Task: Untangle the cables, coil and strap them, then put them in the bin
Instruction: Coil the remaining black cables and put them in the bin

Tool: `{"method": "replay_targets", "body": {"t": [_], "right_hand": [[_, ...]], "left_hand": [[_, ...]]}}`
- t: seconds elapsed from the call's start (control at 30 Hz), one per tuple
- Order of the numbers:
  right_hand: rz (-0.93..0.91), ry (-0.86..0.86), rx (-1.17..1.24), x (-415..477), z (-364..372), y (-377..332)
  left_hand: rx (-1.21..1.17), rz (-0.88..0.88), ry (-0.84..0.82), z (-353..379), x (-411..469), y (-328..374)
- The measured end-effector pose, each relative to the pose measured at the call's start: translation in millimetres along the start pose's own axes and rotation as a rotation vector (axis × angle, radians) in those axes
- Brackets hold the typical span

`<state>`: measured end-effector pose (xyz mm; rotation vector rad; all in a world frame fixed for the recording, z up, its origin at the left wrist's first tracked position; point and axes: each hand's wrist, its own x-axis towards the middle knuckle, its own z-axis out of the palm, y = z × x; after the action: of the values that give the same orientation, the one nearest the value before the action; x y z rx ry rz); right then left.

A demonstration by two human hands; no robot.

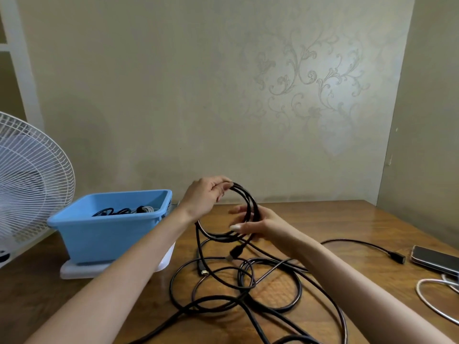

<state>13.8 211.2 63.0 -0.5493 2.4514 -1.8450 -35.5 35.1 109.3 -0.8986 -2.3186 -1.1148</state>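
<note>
I hold a small coil of black cable [248,199] upright above the wooden table [347,219]. My left hand [206,197] pinches the top of the coil. My right hand [258,223] grips its lower right side, thumb pointing left. From the coil the cable drops into a loose tangle of black cables [238,289] spread over the table in front of me, with a plug [236,252] hanging just below the coil. A blue plastic bin [109,229] stands to the left and holds several coiled cables [126,211].
A white fan [29,184] stands at the far left beside the bin. The bin rests on a white lid [79,270]. A phone [434,259] and a white cable [432,296] lie at the right table edge, near a black cable end [397,256]. A wall is close behind.
</note>
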Motion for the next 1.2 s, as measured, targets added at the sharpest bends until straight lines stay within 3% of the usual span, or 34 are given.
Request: {"method": "replay_targets", "body": {"t": [0.1, 0.2, 0.3, 0.37, 0.53, 0.87, 1.0, 1.07, 1.13, 1.2], "right_hand": [[-0.026, 0.028, -0.12, 0, -13, -13], [-0.079, -0.025, -0.352, 1, -18, -22], [-0.078, 0.026, -0.706, 4, -20, -27], [-0.068, 0.04, -0.805, 4, -21, -31], [-0.036, -0.01, -0.532, -2, -18, -36], [-0.143, 0.14, 0.085, -1, -28, -48], [-0.16, 0.249, 0.221, 6, -21, -45], [-0.156, 0.293, 0.273, 9, -15, -40], [-0.139, 0.307, 0.295, 9, -6, -32], [-0.117, 0.299, 0.284, 8, 4, -24]], "left_hand": [[0.198, 0.105, -0.156, 1, -4, 9], [0.21, 0.089, -0.254, 7, -6, 14], [0.229, 0.082, -0.308, 8, -5, 17], [0.219, 0.106, -0.319, 9, -5, 17], [-0.061, 0.116, -0.223, 4, -9, 18], [-0.931, -0.39, -0.309, -3, -42, -46], [-0.999, -0.344, -0.612, 16, -65, -59], [-0.967, -0.3, -0.679, 25, -66, -53], [-0.94, -0.287, -0.589, 31, -61, -39], [-1.087, -0.334, -0.409, 34, -54, -21]]}}
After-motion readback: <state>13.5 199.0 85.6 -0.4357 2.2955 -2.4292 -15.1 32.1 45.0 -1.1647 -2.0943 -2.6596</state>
